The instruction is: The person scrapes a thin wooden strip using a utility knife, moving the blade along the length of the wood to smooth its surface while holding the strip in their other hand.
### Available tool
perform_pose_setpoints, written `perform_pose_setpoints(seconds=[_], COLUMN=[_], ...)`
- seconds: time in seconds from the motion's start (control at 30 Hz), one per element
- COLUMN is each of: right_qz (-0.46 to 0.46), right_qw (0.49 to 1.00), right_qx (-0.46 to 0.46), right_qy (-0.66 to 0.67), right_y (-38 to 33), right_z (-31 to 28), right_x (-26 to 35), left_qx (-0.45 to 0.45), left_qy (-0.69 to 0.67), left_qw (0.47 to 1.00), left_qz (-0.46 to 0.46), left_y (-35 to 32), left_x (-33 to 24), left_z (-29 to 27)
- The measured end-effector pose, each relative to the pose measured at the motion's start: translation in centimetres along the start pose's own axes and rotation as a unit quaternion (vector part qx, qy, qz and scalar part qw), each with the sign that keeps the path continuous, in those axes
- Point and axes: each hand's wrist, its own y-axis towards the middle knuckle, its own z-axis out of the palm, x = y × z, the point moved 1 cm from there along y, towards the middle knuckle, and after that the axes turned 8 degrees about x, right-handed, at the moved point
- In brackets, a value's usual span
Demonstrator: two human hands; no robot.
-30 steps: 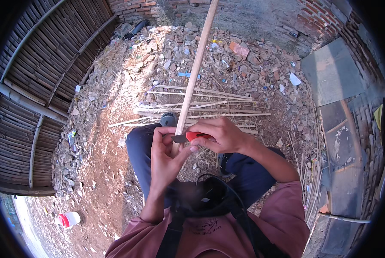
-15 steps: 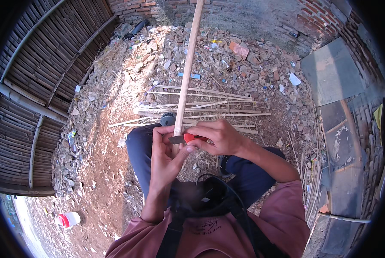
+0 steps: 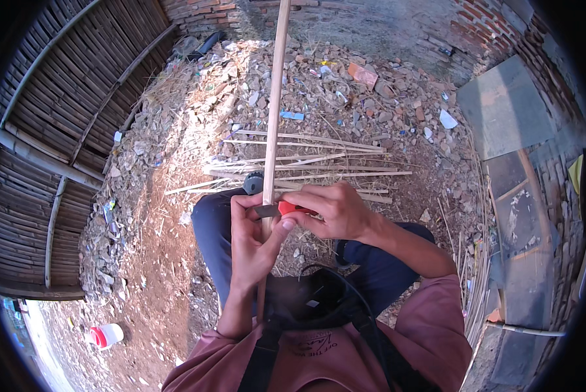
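Note:
A long pale strip of bamboo or wood (image 3: 274,111) runs from the top edge down between my hands, its lower end passing beside my left forearm. My left hand (image 3: 250,238) is wrapped round the strip, thumb up along its near side. My right hand (image 3: 335,210) grips a red-handled utility knife (image 3: 286,208). Its dark blade (image 3: 267,211) lies across the strip, and the blade's tip reaches the fingers of my left hand. Both hands are close together above my lap.
Several pale cut strips (image 3: 332,158) lie on the ground beyond my knees. Rubble and litter (image 3: 365,98) spread toward a brick wall (image 3: 371,32). A slatted bamboo panel (image 3: 51,85) stands at left. A white container with a red lid (image 3: 106,336) sits lower left; flat grey boards (image 3: 508,108) line the right.
The strip's far end has swung left, and its near end now shows lower, beside my left forearm. The knife and both hands have stayed nearly in place.

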Motion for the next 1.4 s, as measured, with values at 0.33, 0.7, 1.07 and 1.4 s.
perform_pose_setpoints(seconds=[0.33,0.7,1.07,1.4], right_qz=[-0.005,-0.016,-0.002,0.025], right_qw=[1.0,0.999,0.996,0.993], right_qx=[0.018,-0.001,-0.013,-0.072], right_qy=[0.017,-0.046,-0.094,-0.087], right_y=[0.1,0.1,-0.2,0.4], right_z=[0.0,-0.1,0.4,0.3], right_x=[-0.4,0.3,0.6,0.2], left_qx=[0.018,0.0,-0.03,-0.067], left_qy=[-0.02,0.009,0.024,0.053], left_qw=[0.999,0.999,0.999,0.996], left_qz=[0.032,0.031,0.026,0.016], left_y=[0.4,0.4,0.4,0.9], left_x=[0.2,0.7,0.5,0.2], left_z=[-0.4,-0.2,0.2,1.1])
